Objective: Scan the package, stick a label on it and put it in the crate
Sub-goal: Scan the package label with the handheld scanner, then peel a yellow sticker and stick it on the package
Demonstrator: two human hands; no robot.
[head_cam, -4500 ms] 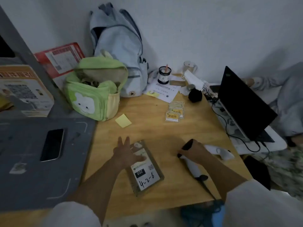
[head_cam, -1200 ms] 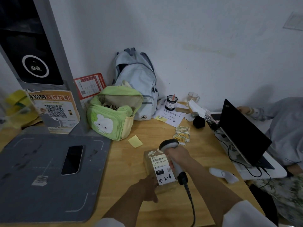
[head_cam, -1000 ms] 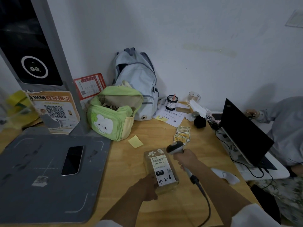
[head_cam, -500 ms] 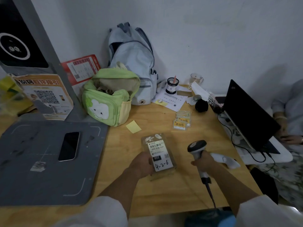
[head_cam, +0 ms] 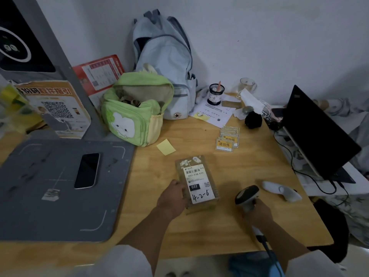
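Observation:
A small brown package lies flat on the wooden table, its white shipping label marked "032" and "4-2-6" facing up. My left hand grips the package's near left edge. My right hand holds the handle of a corded barcode scanner, its head up and off to the right of the package, close to the table's front edge. A stack of yellow stickers lies farther back on the table. No crate is in view.
A grey mat with a phone covers the left. A green bag and a pale backpack stand at the back. A yellow note, a white scanner stand and a laptop are at the right.
The scanner was over the package's label a second ago; my right hand has since pulled it back right and down toward the table's front edge. My left hand still holds the package.

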